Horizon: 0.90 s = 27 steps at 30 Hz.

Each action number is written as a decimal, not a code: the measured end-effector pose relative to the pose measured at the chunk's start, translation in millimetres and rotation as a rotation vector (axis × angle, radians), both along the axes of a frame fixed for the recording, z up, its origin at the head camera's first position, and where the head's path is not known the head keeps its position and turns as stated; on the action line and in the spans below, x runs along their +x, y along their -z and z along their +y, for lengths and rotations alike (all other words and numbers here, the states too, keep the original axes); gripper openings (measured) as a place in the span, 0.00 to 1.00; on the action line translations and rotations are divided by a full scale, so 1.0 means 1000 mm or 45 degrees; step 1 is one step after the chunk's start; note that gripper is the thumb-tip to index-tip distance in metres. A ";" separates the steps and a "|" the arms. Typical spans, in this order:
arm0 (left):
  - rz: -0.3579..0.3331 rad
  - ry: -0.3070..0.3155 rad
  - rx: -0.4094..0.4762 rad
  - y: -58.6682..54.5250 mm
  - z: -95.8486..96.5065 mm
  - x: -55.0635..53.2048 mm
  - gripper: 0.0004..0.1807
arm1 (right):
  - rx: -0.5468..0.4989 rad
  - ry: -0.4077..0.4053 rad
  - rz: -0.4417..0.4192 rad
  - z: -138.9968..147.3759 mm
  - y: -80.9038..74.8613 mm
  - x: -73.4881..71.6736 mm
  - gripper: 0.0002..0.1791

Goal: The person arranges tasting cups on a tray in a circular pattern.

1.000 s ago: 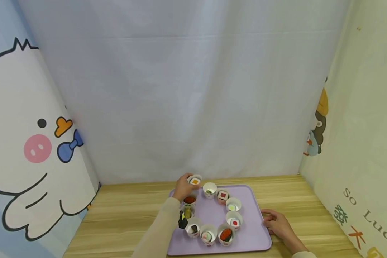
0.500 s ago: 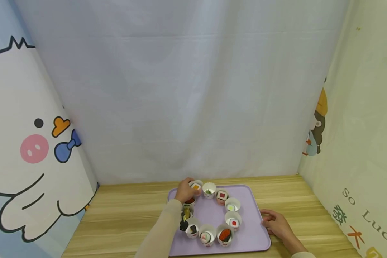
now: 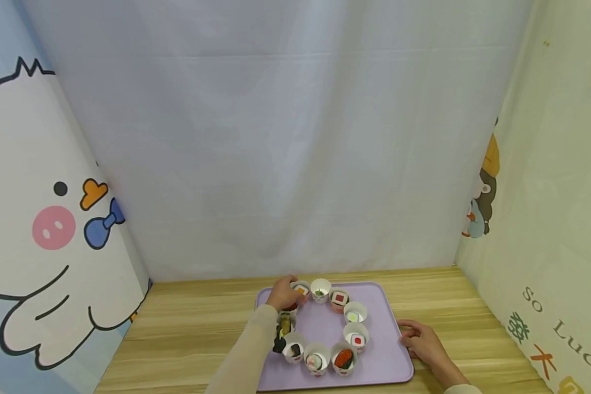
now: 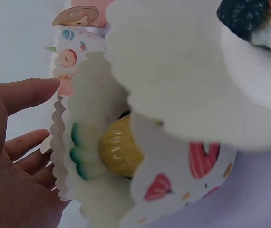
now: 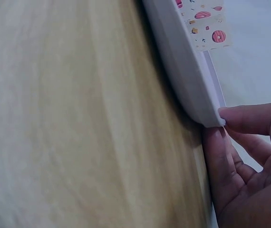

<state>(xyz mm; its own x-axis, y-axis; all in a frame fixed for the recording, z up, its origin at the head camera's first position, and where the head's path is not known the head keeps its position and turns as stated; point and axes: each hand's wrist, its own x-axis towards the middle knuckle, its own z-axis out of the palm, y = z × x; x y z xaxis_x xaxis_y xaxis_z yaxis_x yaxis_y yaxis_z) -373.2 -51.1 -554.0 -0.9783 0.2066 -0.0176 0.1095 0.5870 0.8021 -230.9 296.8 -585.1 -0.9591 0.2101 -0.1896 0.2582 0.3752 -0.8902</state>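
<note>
My left hand [image 3: 284, 294] grips a small paper cup [image 3: 302, 285] at the tray's back left. In that cup lies a white sushi roll with an orange centre [image 3: 301, 291]. Thumb and fingers of the left hand [image 4: 24, 142] lie along scalloped cup rims in the left wrist view; a nearby cup [image 4: 92, 95] there holds a ridged yellow piece [image 4: 121, 148] and a green-edged one. At the right side, my right hand [image 3: 422, 343] pinches the rim of the lilac tray [image 3: 389, 361]; its thumb and fingers meet at the tray edge [image 5: 211, 107] in the right wrist view.
Several more paper cups, each with a sushi piece, form a ring on the tray, among them one with orange roe [image 3: 344, 359]. A dark object [image 3: 279, 342] shows at my left wrist. Wooden tabletop [image 3: 187, 328] surrounds the tray; a white curtain [image 3: 295, 164] hangs behind.
My left hand has lowered the cup with the orange-centred roll and brought it down beside the back cup in the ring. The right hand has stayed at the tray rim.
</note>
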 end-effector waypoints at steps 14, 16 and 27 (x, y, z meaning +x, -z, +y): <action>0.082 0.002 0.064 -0.025 -0.019 0.018 0.30 | 0.016 -0.001 -0.009 0.001 0.003 -0.001 0.28; 0.095 0.006 0.078 -0.027 -0.023 0.021 0.28 | 0.015 -0.003 -0.007 0.001 0.003 -0.001 0.28; 0.181 0.006 0.135 -0.032 -0.042 0.041 0.25 | 0.018 -0.012 -0.016 0.000 -0.001 0.000 0.28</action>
